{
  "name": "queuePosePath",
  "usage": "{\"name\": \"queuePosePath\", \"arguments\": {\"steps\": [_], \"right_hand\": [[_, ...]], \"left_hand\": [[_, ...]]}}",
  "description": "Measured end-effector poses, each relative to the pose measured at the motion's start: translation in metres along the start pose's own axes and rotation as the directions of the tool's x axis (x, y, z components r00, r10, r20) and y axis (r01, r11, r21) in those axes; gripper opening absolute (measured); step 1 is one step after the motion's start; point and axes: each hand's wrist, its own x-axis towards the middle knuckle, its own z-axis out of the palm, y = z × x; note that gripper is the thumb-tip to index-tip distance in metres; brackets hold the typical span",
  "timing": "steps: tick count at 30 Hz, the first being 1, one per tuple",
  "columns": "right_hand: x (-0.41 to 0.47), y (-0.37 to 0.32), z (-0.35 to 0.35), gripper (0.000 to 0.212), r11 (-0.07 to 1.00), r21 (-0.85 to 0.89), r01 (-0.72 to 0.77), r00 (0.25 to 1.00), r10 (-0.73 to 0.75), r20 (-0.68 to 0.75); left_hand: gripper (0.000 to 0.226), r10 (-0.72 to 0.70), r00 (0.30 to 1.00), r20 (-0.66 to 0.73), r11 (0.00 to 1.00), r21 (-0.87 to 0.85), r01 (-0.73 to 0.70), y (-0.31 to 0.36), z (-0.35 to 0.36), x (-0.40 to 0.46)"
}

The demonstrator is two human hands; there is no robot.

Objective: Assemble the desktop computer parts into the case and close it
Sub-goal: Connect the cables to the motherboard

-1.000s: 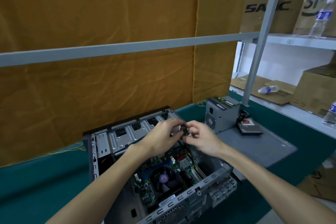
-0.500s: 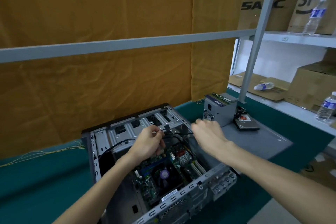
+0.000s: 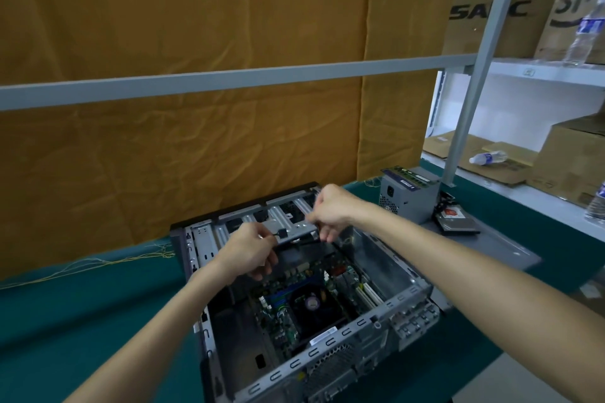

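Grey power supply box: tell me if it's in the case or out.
Out. The grey power supply box stands on the table beside the open metal computer case.

Teal tablecloth [image 3: 82,321], mustard curtain [image 3: 196,26], grey case [image 3: 406,291], purple-centred fan [image 3: 311,303]

Your open case [image 3: 327,330] lies on its side on the desk [image 3: 82,321], its top face uncovered, so you can reach straight down to the motherboard [image 3: 294,298]. The fan [image 3: 312,303] rises from the middle of it. At the far end the metal drive cage [image 3: 278,222] spans the opening, and both hands crowd there: your left hand [image 3: 250,250] and your right hand [image 3: 330,209] each pinch a black cable [image 3: 307,241]. Right of the case, the grey side panel [image 3: 484,249] lies flat, carrying the power supply [image 3: 407,195] and a hard drive [image 3: 456,221]. A grey rail [image 3: 229,80] crosses above.
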Motion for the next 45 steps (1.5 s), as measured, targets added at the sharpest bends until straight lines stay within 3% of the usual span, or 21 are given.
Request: {"name": "queuePosePath", "arguments": {"steps": [3,7,9,11,12,15,17,21,24,28,34,36,38,40,42,45], "right_hand": [[0.000,0.034,0.009,0.018,0.990,-0.124,-0.070,0.991,0.083,0.101],[0.000,0.072,0.017,0.040,0.916,-0.396,-0.064,0.984,0.123,0.125],[-0.001,0.081,0.025,0.050,0.914,-0.396,-0.082,0.973,0.160,0.169],[0.002,0.088,0.033,0.069,0.936,-0.328,-0.128,0.963,0.196,0.184],[0.007,0.094,0.036,0.067,0.954,-0.272,-0.126,0.965,0.182,0.191],[0.023,0.110,0.046,0.025,0.990,-0.031,-0.139,0.979,0.142,0.148],[0.032,0.116,0.052,0.013,0.974,0.148,-0.172,0.982,0.157,0.106],[0.037,0.112,0.052,0.022,0.861,0.451,-0.234,0.972,0.222,0.080],[0.037,0.109,0.052,0.037,0.798,0.525,-0.295,0.954,0.217,0.206],[0.036,0.109,0.052,0.046,0.861,0.414,-0.297,0.946,0.207,0.250],[0.034,0.104,0.049,0.010,0.997,-0.017,-0.075,0.993,0.077,0.093],[0.029,0.100,0.049,0.009,0.983,-0.180,0.035,0.999,-0.031,0.024],[0.019,0.094,0.044,0.003,0.915,-0.389,0.105,0.990,-0.133,-0.045],[0.010,0.086,0.037,0.021,0.825,-0.554,0.114,0.969,-0.216,-0.123],[0.004,0.077,0.028,0.035,0.764,-0.633,0.130,0.927,-0.321,-0.197],[0.002,0.070,0.000,0.029,0.738,-0.666,0.111,0.858,-0.409,-0.311]], "left_hand": [[0.018,-0.018,0.998,0.068,0.996,0.083,0.012,-0.011,0.010,0.005],[0.022,-0.040,0.985,0.170,0.977,0.212,0.003,-0.019,0.041,0.018],[0.023,-0.052,0.983,0.174,0.965,0.264,0.004,-0.019,0.057,0.027],[0.023,-0.065,0.986,0.152,0.955,0.295,0.017,-0.017,0.071,0.037],[0.023,-0.067,0.988,0.140,0.951,0.307,0.021,-0.016,0.077,0.043],[0.023,-0.034,0.995,0.098,0.940,0.342,-0.001,-0.015,0.092,0.062],[0.024,-0.005,0.995,0.095,0.938,0.345,-0.028,-0.017,0.097,0.074],[0.028,0.019,0.977,0.211,0.970,0.232,-0.069,-0.025,0.110,0.097],[0.035,-0.038,0.965,0.259,0.997,0.075,0.020,-0.031,0.121,0.107],[0.032,-0.054,0.955,0.292,0.994,-0.077,0.080,-0.035,0.119,0.108],[0.027,-0.029,0.957,0.290,0.972,-0.215,0.095,-0.032,0.106,0.096],[0.032,-0.024,0.958,0.287,0.991,-0.117,0.060,-0.031,0.101,0.093],[0.040,0.002,0.961,0.277,0.996,0.088,-0.028,-0.033,0.096,0.091],[0.049,0.047,0.960,0.276,0.963,0.244,-0.117,-0.036,0.092,0.087],[0.056,0.082,0.964,0.255,0.935,0.316,-0.163,-0.039,0.090,0.083],[0.055,0.129,0.969,0.211,0.913,0.356,-0.199,-0.042,0.088,0.082]]}}
